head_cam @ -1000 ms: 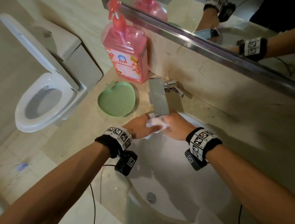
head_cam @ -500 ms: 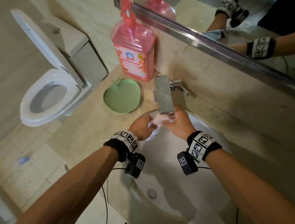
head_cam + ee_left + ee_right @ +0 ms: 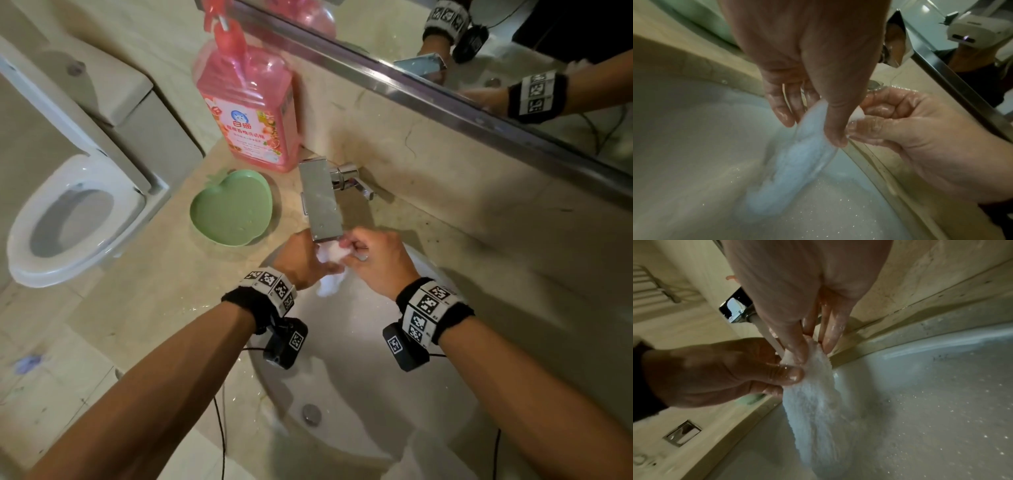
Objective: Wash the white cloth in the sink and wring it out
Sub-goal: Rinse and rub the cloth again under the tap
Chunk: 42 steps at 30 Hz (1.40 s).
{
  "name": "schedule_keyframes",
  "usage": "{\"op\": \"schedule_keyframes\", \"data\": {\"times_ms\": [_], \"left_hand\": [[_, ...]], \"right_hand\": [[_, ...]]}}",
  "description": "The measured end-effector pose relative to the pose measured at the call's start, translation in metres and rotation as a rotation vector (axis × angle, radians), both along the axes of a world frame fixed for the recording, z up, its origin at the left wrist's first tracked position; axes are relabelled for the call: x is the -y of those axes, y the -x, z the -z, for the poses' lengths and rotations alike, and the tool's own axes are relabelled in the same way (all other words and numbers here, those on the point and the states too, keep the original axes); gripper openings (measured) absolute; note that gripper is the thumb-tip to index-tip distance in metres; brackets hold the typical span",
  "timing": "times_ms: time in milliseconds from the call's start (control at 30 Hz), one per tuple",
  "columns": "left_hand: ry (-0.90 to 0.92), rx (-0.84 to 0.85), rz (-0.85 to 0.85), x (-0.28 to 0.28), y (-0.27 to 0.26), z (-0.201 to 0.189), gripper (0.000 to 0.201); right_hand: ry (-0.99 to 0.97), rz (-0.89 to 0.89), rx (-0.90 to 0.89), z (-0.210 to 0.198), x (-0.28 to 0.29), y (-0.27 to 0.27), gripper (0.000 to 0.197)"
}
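Note:
The wet white cloth (image 3: 330, 255) hangs bunched under the chrome faucet spout (image 3: 322, 202), over the far end of the white sink (image 3: 359, 387). My left hand (image 3: 303, 257) pinches its upper part between thumb and fingers, and the long tail (image 3: 797, 164) trails down into the basin. My right hand (image 3: 373, 253) pinches the top end of the cloth (image 3: 813, 386) from the other side. Both hands are wet. Water runs from the spout (image 3: 740, 311) onto the cloth.
A green apple-shaped dish (image 3: 231, 209) and a pink pump bottle (image 3: 250, 109) stand on the counter left of the faucet. The toilet (image 3: 68, 205) is at far left. A mirror edge (image 3: 445, 102) runs above the backsplash. The drain (image 3: 311, 413) lies low in the basin.
Both hands have moved slightly up and back under the spout, and the cloth's tail now hangs lower between them. The head camera has shifted a little.

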<state>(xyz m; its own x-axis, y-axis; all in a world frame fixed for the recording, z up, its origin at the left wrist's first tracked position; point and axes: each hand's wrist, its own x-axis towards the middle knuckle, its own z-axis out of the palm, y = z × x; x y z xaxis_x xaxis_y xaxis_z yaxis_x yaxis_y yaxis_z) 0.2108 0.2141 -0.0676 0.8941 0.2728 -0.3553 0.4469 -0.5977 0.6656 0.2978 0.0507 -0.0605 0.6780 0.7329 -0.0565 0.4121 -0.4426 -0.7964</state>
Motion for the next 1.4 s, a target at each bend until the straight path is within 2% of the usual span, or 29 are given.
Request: {"op": "schedule_keyframes", "data": {"times_ms": [133, 233, 267, 367, 500, 600, 733, 800, 867, 900, 933, 1000, 1033, 1067, 1100, 1167, 1267, 1333, 1400], "left_hand": [[-0.065, 0.062, -0.002, -0.011, 0.005, 0.002, 0.089], [-0.168, 0.078, 0.085, -0.018, 0.013, 0.002, 0.061], [-0.204, 0.054, 0.097, -0.022, 0.015, 0.001, 0.059], [-0.214, 0.030, 0.089, -0.032, 0.020, -0.002, 0.062], [-0.056, 0.136, 0.048, -0.040, 0.031, -0.007, 0.033], [0.065, 0.154, 0.023, -0.044, 0.035, -0.010, 0.025], [-0.037, 0.116, -0.087, -0.043, 0.035, -0.006, 0.037], [-0.108, 0.075, -0.137, -0.041, 0.032, -0.002, 0.041], [-0.164, 0.036, -0.121, -0.035, 0.029, -0.001, 0.040], [-0.180, 0.014, -0.111, -0.030, 0.025, 0.000, 0.038], [-0.189, -0.011, -0.114, -0.025, 0.022, 0.002, 0.036], [-0.126, -0.104, -0.160, -0.016, 0.012, 0.005, 0.036], [-0.024, -0.143, -0.200, -0.012, 0.008, 0.003, 0.035], [0.106, -0.161, -0.232, -0.008, 0.004, 0.001, 0.034], [0.212, -0.154, -0.240, -0.005, 0.001, -0.002, 0.035], [0.306, -0.097, -0.226, 0.001, -0.002, -0.009, 0.038], [0.389, -0.061, -0.191, 0.007, 0.006, -0.016, 0.022], [0.416, -0.120, -0.136, 0.005, 0.014, -0.016, 0.024], [0.331, -0.112, -0.132, -0.006, 0.021, -0.015, 0.024]], "right_hand": [[0.006, -0.025, 0.116, -0.002, -0.002, 0.000, 0.023], [0.117, -0.108, 0.121, 0.001, -0.007, -0.003, 0.012], [0.160, -0.132, 0.120, 0.003, -0.010, -0.003, 0.010], [0.267, -0.159, 0.132, 0.009, -0.020, -0.001, 0.020], [0.293, -0.184, -0.025, 0.010, -0.026, -0.001, 0.041], [0.286, -0.202, -0.044, 0.009, -0.025, -0.004, 0.040], [0.379, -0.277, -0.080, 0.010, -0.015, -0.008, 0.043], [0.356, -0.206, -0.142, 0.012, -0.009, -0.009, 0.031], [0.298, -0.050, -0.196, 0.011, -0.006, -0.011, 0.011], [0.276, 0.034, -0.217, 0.011, -0.006, -0.011, 0.007], [0.257, 0.109, -0.226, 0.011, -0.006, -0.009, 0.012], [0.234, 0.217, -0.236, 0.013, -0.009, -0.001, 0.013], [0.224, 0.246, -0.257, 0.015, -0.011, 0.005, 0.008], [0.207, 0.262, -0.290, 0.016, -0.014, 0.011, 0.012], [0.181, 0.263, -0.326, 0.017, -0.016, 0.016, 0.021], [0.126, 0.224, -0.370, 0.015, -0.021, 0.023, 0.045], [0.090, 0.134, -0.400, 0.015, -0.029, 0.026, 0.077], [0.125, 0.112, -0.378, 0.014, -0.035, 0.023, 0.073], [0.171, 0.115, -0.355, 0.015, -0.039, 0.017, 0.059]]}}
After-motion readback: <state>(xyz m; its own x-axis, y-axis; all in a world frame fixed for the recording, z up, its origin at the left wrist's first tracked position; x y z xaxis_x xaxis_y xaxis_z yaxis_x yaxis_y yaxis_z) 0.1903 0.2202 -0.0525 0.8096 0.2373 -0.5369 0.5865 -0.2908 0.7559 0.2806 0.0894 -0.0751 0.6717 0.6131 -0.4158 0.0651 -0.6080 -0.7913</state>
